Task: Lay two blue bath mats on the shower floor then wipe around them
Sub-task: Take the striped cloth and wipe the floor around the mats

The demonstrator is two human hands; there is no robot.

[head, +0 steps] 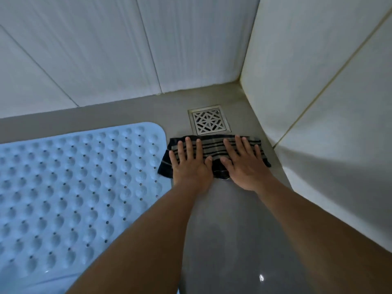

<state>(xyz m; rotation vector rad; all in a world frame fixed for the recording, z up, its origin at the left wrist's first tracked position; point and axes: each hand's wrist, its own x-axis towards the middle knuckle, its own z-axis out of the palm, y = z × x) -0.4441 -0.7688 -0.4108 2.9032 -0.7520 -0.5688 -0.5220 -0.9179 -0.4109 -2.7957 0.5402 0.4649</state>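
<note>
Both hands, left hand (192,164) and right hand (244,166), press flat, fingers spread, on the striped cloth (212,148).
Blue bath mat (74,183) lies just left; drain (209,120) just ahead could snag the cloth.

Quick count: one blue bath mat (70,187) visible, one dark striped cloth (212,153), one square metal drain (209,119), and two hands, left hand (191,164) and right hand (244,164).

A home bathroom's shower corner, pale tiled walls (191,49) meeting a grey floor (222,230), a square metal drain grate (209,122) set in it, a studded blue bath mat (74,183) laid alongside
</note>
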